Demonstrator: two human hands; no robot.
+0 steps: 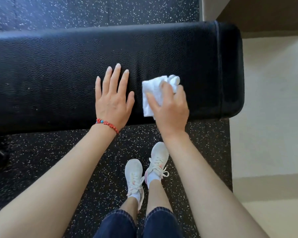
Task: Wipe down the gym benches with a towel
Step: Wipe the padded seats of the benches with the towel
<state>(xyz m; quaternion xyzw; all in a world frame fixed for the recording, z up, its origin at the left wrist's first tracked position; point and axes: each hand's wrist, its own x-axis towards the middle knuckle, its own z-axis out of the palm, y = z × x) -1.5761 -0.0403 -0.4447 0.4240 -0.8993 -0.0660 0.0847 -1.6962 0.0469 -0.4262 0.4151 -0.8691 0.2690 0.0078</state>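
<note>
We note left hand (113, 102) spread flat on bench (58, 69) | right hand (169, 107) gripping towel (153, 90) near bench's right end | shoes (144, 170) on speckled floor (41, 160) below near edge

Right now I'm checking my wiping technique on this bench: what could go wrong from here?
The towel is bunched small under your right hand, so strokes may leave unwiped strips on the bench. Your left hand lies flat on the pad, so the patch beneath it could get skipped. The towel sits near the bench's front edge, so part of it could slide off the pad.
</note>
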